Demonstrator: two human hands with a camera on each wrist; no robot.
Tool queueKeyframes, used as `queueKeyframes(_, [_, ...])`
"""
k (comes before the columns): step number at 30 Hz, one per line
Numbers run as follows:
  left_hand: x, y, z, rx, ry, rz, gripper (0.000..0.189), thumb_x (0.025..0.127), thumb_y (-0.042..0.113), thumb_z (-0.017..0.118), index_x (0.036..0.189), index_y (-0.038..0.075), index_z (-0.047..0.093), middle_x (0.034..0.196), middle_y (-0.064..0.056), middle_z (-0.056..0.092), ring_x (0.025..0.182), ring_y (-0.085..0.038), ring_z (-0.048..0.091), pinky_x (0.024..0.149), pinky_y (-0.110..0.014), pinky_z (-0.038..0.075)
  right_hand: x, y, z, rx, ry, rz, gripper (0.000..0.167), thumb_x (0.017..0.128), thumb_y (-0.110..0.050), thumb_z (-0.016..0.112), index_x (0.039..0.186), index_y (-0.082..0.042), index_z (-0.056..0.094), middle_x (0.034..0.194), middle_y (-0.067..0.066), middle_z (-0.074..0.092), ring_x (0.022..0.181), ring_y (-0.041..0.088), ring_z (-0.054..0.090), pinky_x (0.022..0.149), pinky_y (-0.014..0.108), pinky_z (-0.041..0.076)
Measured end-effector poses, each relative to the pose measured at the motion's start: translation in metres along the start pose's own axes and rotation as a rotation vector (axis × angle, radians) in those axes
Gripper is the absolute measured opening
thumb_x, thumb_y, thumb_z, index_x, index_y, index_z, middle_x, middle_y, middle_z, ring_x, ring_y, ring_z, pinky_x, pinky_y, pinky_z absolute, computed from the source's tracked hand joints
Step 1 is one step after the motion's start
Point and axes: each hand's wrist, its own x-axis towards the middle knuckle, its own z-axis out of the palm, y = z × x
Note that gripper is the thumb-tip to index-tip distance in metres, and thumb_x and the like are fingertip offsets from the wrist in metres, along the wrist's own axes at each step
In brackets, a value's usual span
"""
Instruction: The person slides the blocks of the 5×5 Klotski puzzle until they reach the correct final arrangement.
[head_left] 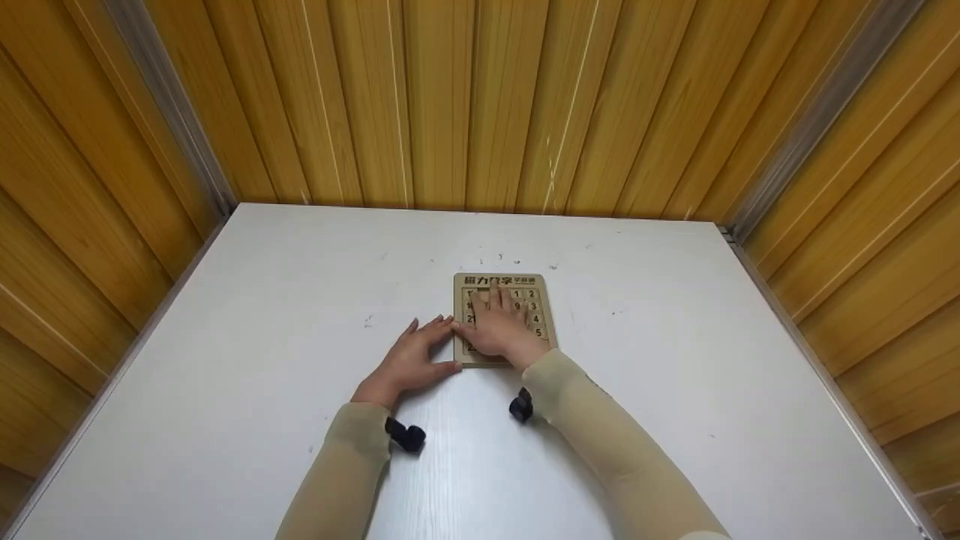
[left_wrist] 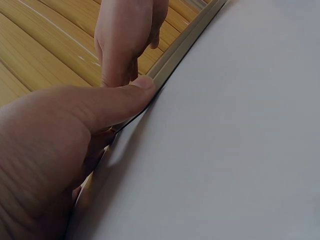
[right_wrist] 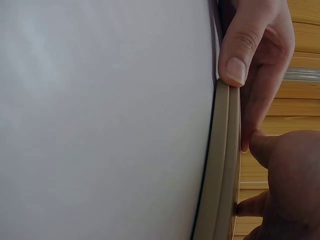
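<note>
A tan sliding number puzzle (head_left: pixel 535 319) lies flat on the white table, its dark printed title along the far edge. Numbered square tiles fill its frame, and a dark gap shows in the far row. My right hand (head_left: pixel 501 330) lies over the tiles with its fingers stretched forward, covering the middle ones. At the puzzle's near left corner, my left hand (head_left: pixel 409 364) touches the left side with extended fingers, the thumb at the near edge. The left wrist view shows that thumb (left_wrist: pixel 144 82) against the puzzle's rim (left_wrist: pixel 182 52). Sideways, the right wrist view shows both hands at the board.
The white table (head_left: pixel 645 420) spreads around the puzzle, with small dark marks on its surface. Wood-patterned panels (head_left: pixel 450 105) stand behind it and on both sides. A small black camera (head_left: pixel 409 437) is strapped to each wrist over beige sleeves (head_left: pixel 615 450).
</note>
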Motion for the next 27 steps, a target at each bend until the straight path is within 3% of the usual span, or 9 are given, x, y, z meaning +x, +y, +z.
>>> queueKeyframes(14, [0.002, -0.001, 0.0, 0.012, -0.007, 0.009, 0.076, 0.09, 0.035, 0.078, 0.153, 0.005, 0.047, 0.161, -0.014, 0.045, 0.155, -0.03, 0.036, 0.134, -0.053, 0.011, -0.003, 0.013, -0.003, 0.059, 0.004, 0.0, 0.089, 0.1, -0.068, 0.043, 0.166, -0.016, 0.016, 0.173, 0.021, -0.006, 0.161, 0.042, -0.004, 0.127, 0.072, -0.001])
queueKeyframes(27, [0.002, -0.001, 0.002, 0.008, -0.013, -0.033, 0.078, 0.089, 0.036, 0.079, 0.155, 0.009, 0.046, 0.162, -0.01, 0.044, 0.155, -0.028, 0.035, 0.135, -0.05, 0.01, -0.007, 0.036, -0.009, 0.063, 0.014, 0.077, 0.086, 0.102, -0.064, 0.044, 0.166, -0.014, 0.017, 0.173, 0.021, -0.007, 0.161, 0.043, -0.005, 0.126, 0.074, -0.002])
